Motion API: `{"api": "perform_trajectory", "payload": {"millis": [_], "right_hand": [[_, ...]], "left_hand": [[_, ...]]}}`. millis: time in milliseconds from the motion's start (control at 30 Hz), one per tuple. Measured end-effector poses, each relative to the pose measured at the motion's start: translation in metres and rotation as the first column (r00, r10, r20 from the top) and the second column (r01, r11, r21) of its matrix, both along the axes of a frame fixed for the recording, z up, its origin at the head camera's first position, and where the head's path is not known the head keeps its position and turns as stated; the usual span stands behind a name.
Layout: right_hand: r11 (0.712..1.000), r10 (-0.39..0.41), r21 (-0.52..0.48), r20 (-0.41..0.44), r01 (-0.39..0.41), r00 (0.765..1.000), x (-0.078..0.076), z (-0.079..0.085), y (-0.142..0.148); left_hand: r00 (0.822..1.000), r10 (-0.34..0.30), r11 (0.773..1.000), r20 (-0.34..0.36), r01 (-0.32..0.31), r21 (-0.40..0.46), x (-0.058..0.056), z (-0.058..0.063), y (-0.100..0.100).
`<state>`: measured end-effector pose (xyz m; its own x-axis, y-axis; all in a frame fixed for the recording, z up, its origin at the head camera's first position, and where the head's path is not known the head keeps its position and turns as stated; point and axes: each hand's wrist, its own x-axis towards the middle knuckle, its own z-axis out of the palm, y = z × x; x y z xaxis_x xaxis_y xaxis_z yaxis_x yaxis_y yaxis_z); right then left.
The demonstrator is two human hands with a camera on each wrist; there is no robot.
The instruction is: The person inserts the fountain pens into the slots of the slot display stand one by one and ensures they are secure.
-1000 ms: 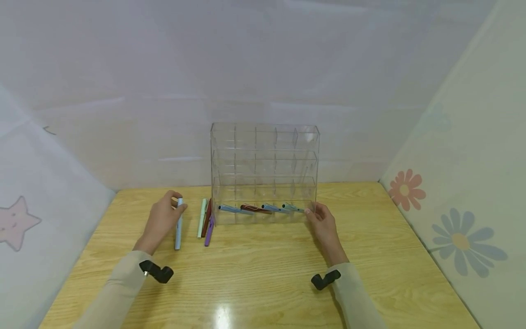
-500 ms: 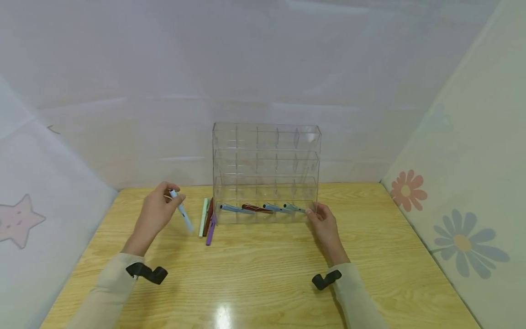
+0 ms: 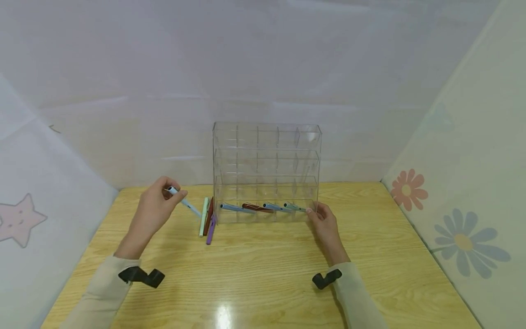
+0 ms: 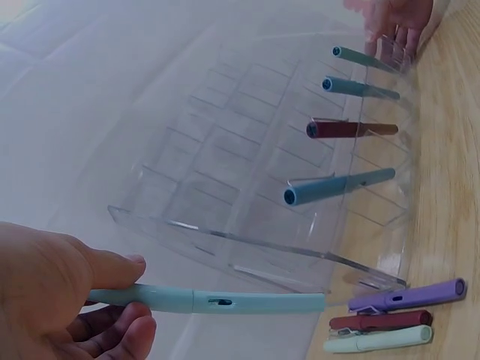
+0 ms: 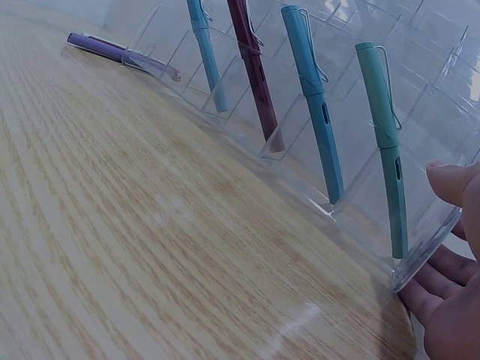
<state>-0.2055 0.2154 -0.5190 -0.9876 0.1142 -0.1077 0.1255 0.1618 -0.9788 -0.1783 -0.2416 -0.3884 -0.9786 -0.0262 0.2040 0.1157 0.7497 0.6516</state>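
My left hand (image 3: 154,203) pinches a light blue pen (image 4: 225,301) near its capped end, between thumb and fingers. The pen slants, its other end pointing right toward the loose pens. My right hand (image 3: 324,222) grips the lower right side of a clear acrylic pen rack (image 3: 266,164), thumb in front and fingers round the edge. In the rack's bottom row lean two blue pens (image 5: 315,105), a dark red pen (image 5: 255,75) and a green pen (image 5: 384,150).
Left of the rack, a pale green pen (image 3: 204,217), a dark red pen (image 4: 382,320) and a purple pen (image 3: 211,230) lie on the wooden table (image 3: 246,278). White cloth walls (image 3: 263,59) stand behind and at both sides.
My left hand has lifted the light blue pen off the table and tilted it, swinging its lower end to the right. My right hand stays on the rack.
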Motion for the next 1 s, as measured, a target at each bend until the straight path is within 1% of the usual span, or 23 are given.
{"api": "perform_trajectory", "payload": {"millis": [33,167,200,267,600,733,833,1000], "right_hand": [[1.0,0.002,0.0,0.004,-0.002,1.0,0.002,0.005,-0.001],[1.0,-0.004,-0.011,-0.004,0.004,1.0,0.001,0.004,-0.001],[1.0,-0.005,-0.01,-0.011,0.005,1.0,0.001,0.002,-0.001],[1.0,-0.011,-0.012,-0.018,0.011,1.0,-0.004,-0.008,0.002],[1.0,-0.011,0.004,-0.021,0.011,1.0,-0.003,-0.007,0.002],[1.0,-0.014,0.002,-0.019,0.014,1.0,-0.001,-0.006,0.001],[1.0,-0.012,0.009,-0.015,0.012,1.0,0.0,-0.005,0.001],[1.0,-0.014,0.01,-0.013,0.014,1.0,-0.001,-0.007,0.001]], "left_hand": [[1.0,-0.004,1.0,-0.003,0.004,0.002,0.001,0.002,0.001],[1.0,-0.02,1.0,-0.013,0.021,0.021,0.003,0.007,0.005],[1.0,-0.025,0.999,-0.014,0.026,0.025,0.003,0.008,0.006],[0.999,-0.033,0.999,-0.013,0.033,0.034,0.004,0.01,0.007],[0.998,-0.063,0.996,0.014,0.062,0.057,0.006,0.014,0.014],[0.996,-0.083,0.994,0.034,0.08,0.071,0.004,0.011,0.019],[0.995,-0.086,0.994,0.05,0.082,0.066,0.002,0.005,0.022],[0.994,-0.093,0.994,0.051,0.09,0.054,-0.001,-0.005,0.026]]}}
